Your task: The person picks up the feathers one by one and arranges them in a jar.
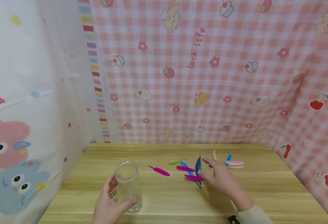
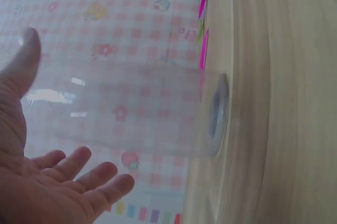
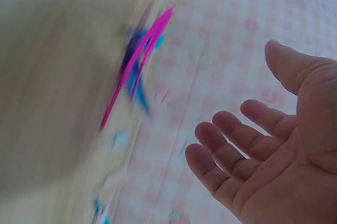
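Observation:
A clear cylindrical jar (image 1: 129, 188) stands upright on the wooden table, its round mouth at the top. My left hand (image 1: 108, 199) is spread beside it, thumb on the near side and fingers on the far side. In the left wrist view those fingers are relaxed, apart from one another, next to the jar (image 2: 131, 108). Over a loose pile of feathers, my right hand (image 1: 222, 179) hovers with relaxed fingers and holds nothing. Closest to it are a dark blue feather (image 1: 199, 165) and magenta feathers (image 1: 194, 178). The right wrist view shows the pile (image 3: 134, 61) blurred, beyond the open palm.
A single magenta feather (image 1: 161, 171) lies between jar and pile. A green feather (image 1: 175, 161) is behind the pile. Past my right hand lie a pale pink feather (image 1: 235, 162) and a light blue one (image 1: 229, 158). A checked cloth (image 1: 158, 112) hangs behind the table.

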Motion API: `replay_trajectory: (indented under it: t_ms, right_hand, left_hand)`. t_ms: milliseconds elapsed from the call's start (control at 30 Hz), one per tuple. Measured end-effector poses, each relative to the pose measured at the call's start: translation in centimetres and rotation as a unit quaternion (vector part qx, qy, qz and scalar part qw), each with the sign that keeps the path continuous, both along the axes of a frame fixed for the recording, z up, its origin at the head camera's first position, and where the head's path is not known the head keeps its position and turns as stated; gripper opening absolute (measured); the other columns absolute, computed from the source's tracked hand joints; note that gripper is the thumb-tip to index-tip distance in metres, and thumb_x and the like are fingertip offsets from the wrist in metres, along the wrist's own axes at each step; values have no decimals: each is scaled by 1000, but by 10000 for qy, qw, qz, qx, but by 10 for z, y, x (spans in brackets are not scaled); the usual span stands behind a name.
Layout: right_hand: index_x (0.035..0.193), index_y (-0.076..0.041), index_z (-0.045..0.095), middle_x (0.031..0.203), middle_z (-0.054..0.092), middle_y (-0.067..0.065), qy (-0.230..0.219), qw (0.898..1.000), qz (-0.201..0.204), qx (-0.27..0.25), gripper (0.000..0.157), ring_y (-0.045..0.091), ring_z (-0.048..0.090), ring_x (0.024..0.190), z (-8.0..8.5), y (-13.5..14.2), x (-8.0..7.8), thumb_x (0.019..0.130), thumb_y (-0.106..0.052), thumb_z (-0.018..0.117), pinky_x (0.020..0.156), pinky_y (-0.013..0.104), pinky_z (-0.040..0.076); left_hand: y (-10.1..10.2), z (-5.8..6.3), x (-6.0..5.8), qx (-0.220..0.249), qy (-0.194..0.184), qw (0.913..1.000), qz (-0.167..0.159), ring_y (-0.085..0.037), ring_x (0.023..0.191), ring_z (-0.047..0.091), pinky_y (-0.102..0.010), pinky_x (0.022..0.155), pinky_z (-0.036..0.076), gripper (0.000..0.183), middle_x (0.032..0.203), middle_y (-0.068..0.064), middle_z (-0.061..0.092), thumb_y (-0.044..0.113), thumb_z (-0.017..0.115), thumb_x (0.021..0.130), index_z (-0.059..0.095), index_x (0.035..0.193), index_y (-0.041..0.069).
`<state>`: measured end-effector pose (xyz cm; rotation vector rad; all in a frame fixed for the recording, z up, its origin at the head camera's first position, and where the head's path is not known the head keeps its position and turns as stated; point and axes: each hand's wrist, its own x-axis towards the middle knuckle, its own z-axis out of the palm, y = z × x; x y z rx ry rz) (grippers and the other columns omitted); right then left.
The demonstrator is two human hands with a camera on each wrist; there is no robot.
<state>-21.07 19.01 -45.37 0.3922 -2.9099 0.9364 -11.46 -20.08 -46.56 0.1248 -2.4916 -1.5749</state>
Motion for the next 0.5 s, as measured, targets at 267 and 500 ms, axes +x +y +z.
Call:
replay_trajectory:
  t_ms: [267,500]
  right_hand:
    - [146,-8,63,142,69,15,-182,9972,667,281,56,37,67,130,-7,-81,-21,100,-38,76,108,57,54]
    - [134,-8,70,121,80,9,238,9900,671,1216,49,32,76,113,-36,-137,-43,96,-37,80,99,50,60]
  left_hand:
    - [16,-2,-14,-299,100,9989,345,-38,126,67,-54,107,57,85,139,-18,68,32,96,81,51,149,6]
    - [40,-9,-30,131,-24,9995,289,-37,131,65,-52,111,55,79,140,-14,67,28,95,83,53,148,12]
